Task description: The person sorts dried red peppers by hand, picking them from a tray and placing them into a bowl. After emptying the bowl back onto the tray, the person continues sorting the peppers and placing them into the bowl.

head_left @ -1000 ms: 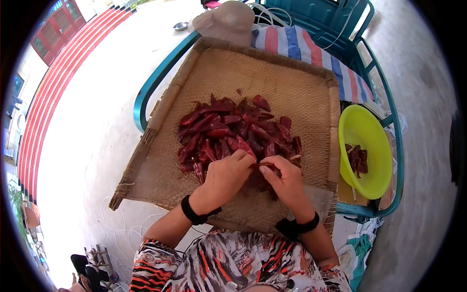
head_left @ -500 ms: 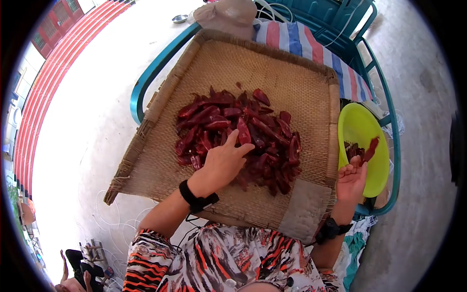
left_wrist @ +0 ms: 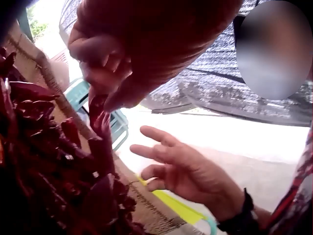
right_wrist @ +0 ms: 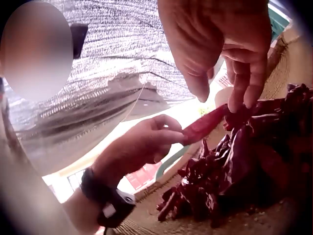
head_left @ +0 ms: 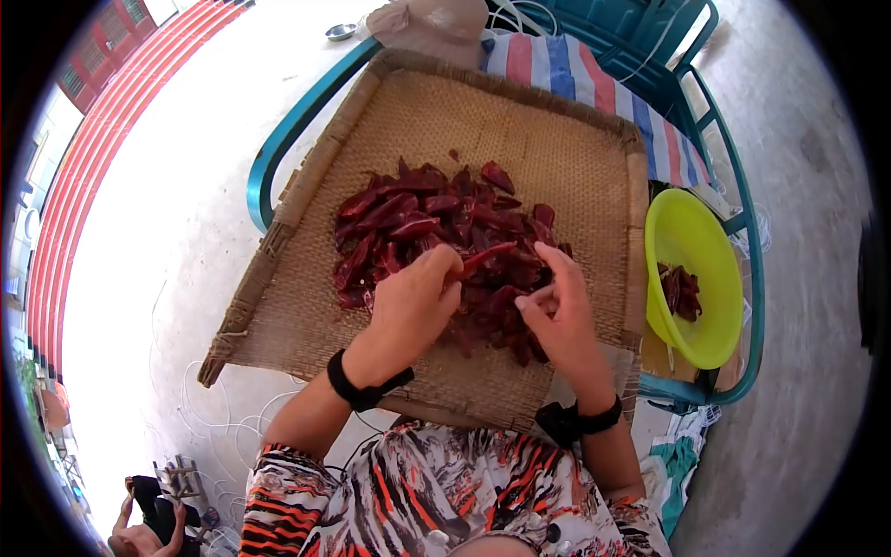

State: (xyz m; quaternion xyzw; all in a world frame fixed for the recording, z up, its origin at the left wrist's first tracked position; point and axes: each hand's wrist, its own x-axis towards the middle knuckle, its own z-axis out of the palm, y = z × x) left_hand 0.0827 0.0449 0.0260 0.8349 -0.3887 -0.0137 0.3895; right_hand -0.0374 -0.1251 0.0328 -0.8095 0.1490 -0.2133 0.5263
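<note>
A dried red chili pepper [head_left: 489, 253] is pinched at one end between the thumb and fingers of my left hand [head_left: 413, 292]. In the right wrist view the pepper [right_wrist: 205, 125] slants up from that grip toward the other hand. My right hand [head_left: 568, 320] hovers at its far end, thumb and fingers parted, holding nothing. Beneath both hands lies a heap of dried red chilies [head_left: 399, 218] on a woven tray [head_left: 557, 139].
To the right stands a yellow-green basin [head_left: 719, 246] with some dark red chilies [head_left: 682, 292] inside. A teal metal frame [head_left: 269, 167] surrounds the tray, with a striped cloth [head_left: 594, 84] and a hat [head_left: 432, 32] at the far edge. Another person [head_left: 148, 529] sits at lower left.
Half a second ago my right hand was over the basin with a chili; it has come back to the heap without it. My left hand has picked up a chili from the heap.
</note>
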